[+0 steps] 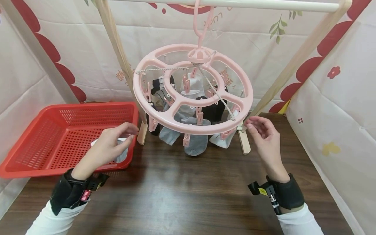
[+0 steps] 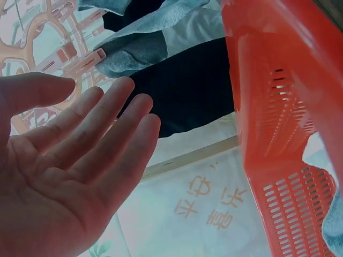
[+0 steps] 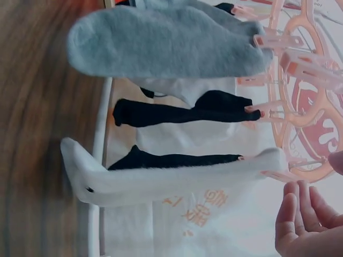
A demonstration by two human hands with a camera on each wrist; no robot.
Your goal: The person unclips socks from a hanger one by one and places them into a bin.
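A pink round clip hanger [image 1: 248, 91] hangs with several socks pinched in its clips [image 1: 186, 140]. Among them are a grey sock [image 3: 161, 43], a black sock [image 3: 171, 113] and a white sock [image 3: 161, 184]. My left hand [image 1: 110, 143] hovers over the right side of the red basket [image 1: 17, 156], fingers loosely extended and holding nothing. Beneath it lies a grey and white sock [image 1: 121, 156], partly hidden by the hand. At the hanger's right edge is my right hand [image 1: 265, 140], its fingers loosely bent and holding nothing, close to the white sock's clip.
The hanger hooks over a white rail [image 1: 264, 4] between wooden legs [image 1: 299, 55], whose feet stand on the brown table [image 1: 188, 195]. Printed cloth [image 1: 337, 107] closes off the back and sides. The basket takes up the table's left part.
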